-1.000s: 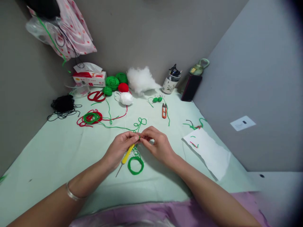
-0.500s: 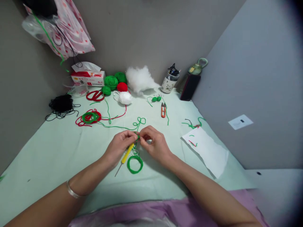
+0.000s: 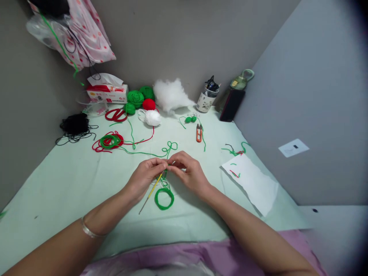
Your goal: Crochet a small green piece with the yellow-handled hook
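My left hand (image 3: 143, 177) and my right hand (image 3: 188, 173) meet at the middle of the table, fingertips pinched together on a small bit of green yarn (image 3: 167, 166). Most of that piece is hidden by the fingers. Below the fingertips, a yellow-handled crochet hook (image 3: 155, 187) slants down and left, its metal end pointing toward me; I cannot tell which hand bears it. Loose green and whitish strands hang beside the hook. A ring-shaped coil of green yarn (image 3: 164, 208) lies just below. From beyond the hands, a green strand curls in loops (image 3: 169, 146) on the cloth.
Red and green yarn coils (image 3: 110, 141), red scissors (image 3: 116, 115), black yarn (image 3: 75, 124) and a tissue box (image 3: 107, 94) lie left. Yarn balls (image 3: 135, 99) and white stuffing (image 3: 171, 96) stand behind. Orange snips (image 3: 199, 133), torn white paper (image 3: 253, 184) and a phone (image 3: 232, 105) are right.
My right fingers have drawn closer to my left fingertips, closing the gap between them. The crochet hook has turned slightly, its handle looking thinner. The coil stays in place.
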The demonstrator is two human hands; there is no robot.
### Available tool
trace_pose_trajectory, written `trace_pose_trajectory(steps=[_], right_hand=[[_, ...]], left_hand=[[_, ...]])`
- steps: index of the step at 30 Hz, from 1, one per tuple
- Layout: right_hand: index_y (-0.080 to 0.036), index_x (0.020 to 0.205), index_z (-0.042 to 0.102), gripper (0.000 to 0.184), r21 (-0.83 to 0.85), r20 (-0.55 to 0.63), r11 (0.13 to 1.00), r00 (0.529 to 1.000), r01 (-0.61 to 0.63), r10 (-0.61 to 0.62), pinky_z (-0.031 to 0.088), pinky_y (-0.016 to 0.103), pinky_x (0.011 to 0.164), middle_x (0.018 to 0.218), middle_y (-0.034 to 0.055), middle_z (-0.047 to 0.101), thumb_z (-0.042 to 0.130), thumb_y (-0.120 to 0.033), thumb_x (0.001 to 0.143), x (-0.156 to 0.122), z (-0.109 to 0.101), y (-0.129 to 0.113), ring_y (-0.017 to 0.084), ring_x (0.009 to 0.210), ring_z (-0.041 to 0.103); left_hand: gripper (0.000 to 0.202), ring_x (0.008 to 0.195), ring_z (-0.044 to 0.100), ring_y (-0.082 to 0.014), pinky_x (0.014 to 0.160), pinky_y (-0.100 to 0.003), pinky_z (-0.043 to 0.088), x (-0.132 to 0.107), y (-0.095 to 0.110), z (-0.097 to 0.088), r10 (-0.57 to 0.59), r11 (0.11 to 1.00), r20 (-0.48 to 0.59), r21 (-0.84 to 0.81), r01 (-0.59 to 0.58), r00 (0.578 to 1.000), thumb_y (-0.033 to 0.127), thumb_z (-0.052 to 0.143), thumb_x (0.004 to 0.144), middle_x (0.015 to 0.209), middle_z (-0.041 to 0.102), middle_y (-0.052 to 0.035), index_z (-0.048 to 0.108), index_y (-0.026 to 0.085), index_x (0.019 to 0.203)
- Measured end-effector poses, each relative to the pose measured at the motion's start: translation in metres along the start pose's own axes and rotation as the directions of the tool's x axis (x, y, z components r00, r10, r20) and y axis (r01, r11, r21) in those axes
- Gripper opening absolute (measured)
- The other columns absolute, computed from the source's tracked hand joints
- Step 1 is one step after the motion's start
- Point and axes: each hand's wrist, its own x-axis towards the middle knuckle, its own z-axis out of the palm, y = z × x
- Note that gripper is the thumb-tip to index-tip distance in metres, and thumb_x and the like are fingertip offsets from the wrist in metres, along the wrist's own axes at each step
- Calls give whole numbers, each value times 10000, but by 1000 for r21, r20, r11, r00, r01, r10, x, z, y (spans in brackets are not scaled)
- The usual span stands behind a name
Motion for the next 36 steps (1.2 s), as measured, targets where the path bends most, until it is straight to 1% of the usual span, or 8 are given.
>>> trace_pose_trajectory(steps=[4,10,15,20,23,29,32,36], right_hand=[[-227,904,700,79,-81,-10,996,1000,27,-28,519,278,681,925,25,672,657,-213,969,0,-2,0,142,755,650],[-213,852,639,103,-82,-7,997,1000,3,-4,540,264,681,930,25,659,614,-174,944,0,-2,-3,137,770,656],[-212,828,627,107,-100,-1,995,1000,-11,11,557,274,700,959,28,655,616,-137,904,0,2,-1,132,767,651],[-216,832,632,107,-139,-5,990,1000,-9,9,523,275,673,950,25,643,620,-135,901,0,3,-1,135,759,627],[-216,846,642,96,-149,-10,989,1000,7,-9,515,270,661,980,32,646,622,-146,908,-1,4,-1,133,764,622],[-217,849,645,99,-163,-14,986,999,28,-30,513,262,642,980,32,645,622,-143,910,-1,4,1,133,769,625],[-219,852,647,99,-175,-21,984,999,37,-42,512,266,651,977,31,646,626,-148,918,-1,4,1,136,772,624],[-224,861,652,79,-211,-18,976,998,48,-53,515,277,666,975,31,658,660,-187,931,-1,5,2,141,767,625]], left_hand=[[277,728,573,-164,743,-295,443,0,0,0,2,1000,10,11,-2,1000,391,931,657,723,684,1,759,182,714],[257,856,644,-193,825,-314,468,1,0,-2,20,1000,-18,15,-20,1000,371,899,695,960,781,-66,729,179,704],[269,815,673,-205,816,-327,490,2,-2,-2,3,1000,11,17,-3,1000,378,892,698,852,771,-64,741,166,765],[250,725,642,-162,740,-291,478,3,-3,-2,23,1000,-19,22,-23,1000,311,889,696,758,718,-1,672,191,728],[244,713,645,-155,722,-282,483,3,-3,-2,38,999,-33,11,-38,999,250,888,675,747,701,30,676,207,789],[155,791,675,-176,783,-296,497,2,-3,-2,28,999,-6,21,-28,1000,255,840,728,817,748,-21,753,174,828],[209,813,685,-186,791,-302,498,0,-3,-2,23,1000,14,19,-23,1000,301,865,754,838,762,-30,761,173,883],[333,761,665,-169,745,-287,486,1,-6,-3,37,999,16,7,-37,999,281,962,659,784,737,6,710,192,857]])
